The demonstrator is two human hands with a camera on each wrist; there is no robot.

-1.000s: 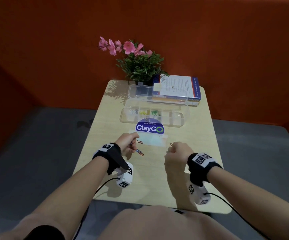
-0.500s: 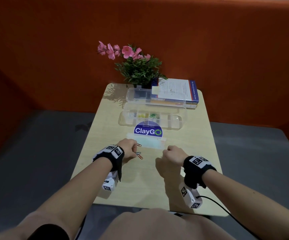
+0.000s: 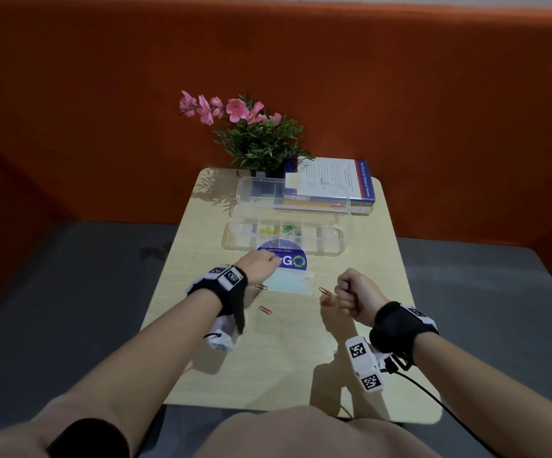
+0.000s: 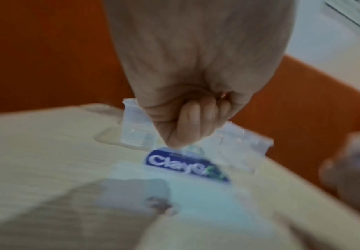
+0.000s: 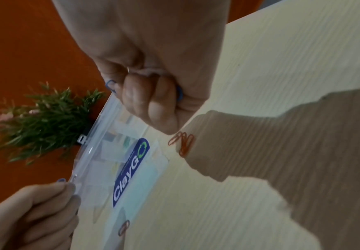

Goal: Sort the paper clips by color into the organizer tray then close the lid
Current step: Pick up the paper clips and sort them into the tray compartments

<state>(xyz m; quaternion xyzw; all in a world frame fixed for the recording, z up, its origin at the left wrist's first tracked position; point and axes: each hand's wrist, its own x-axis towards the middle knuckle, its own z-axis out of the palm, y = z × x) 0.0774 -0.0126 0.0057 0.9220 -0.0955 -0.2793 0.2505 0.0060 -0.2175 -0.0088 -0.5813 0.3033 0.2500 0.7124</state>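
We see the left hand (image 3: 258, 266) just left of center in the head view, fingers curled into a fist above the blue ClayGo sticker (image 3: 289, 259). From the right wrist view a blue paper clip (image 5: 61, 180) peeks out at its fingertips, so we take this hand to be pinching that clip. The right hand (image 3: 355, 297) sits right of center, also curled tight; in its wrist view blue clips (image 5: 111, 86) stick out between the closed fingers, so it is clamped on them.

The organizer tray (image 3: 331, 241) lies across the middle of the frame beyond the sticker, clear plastic, with its lid (image 3: 255, 190) standing open behind it. In its left compartments we make out silver, yellow (image 3: 265, 230) and green clips (image 3: 288, 229), each colour in its own cell; the cells toward the right look pale and we cannot tell what is in them.

On the desk (image 3: 284, 375) loose orange clips remain: one (image 3: 261, 287) close by the left wrist, one (image 3: 265, 310) a little lower, and a small cluster (image 3: 326, 294) just left of the right hand. A pale translucent sheet (image 3: 289, 281) lies flat below the sticker.

At the upper center a potted plant with pink flowers (image 3: 255, 140) stands at the far edge of the desk, and a book (image 3: 334, 183) lies to its right, behind the open lid.
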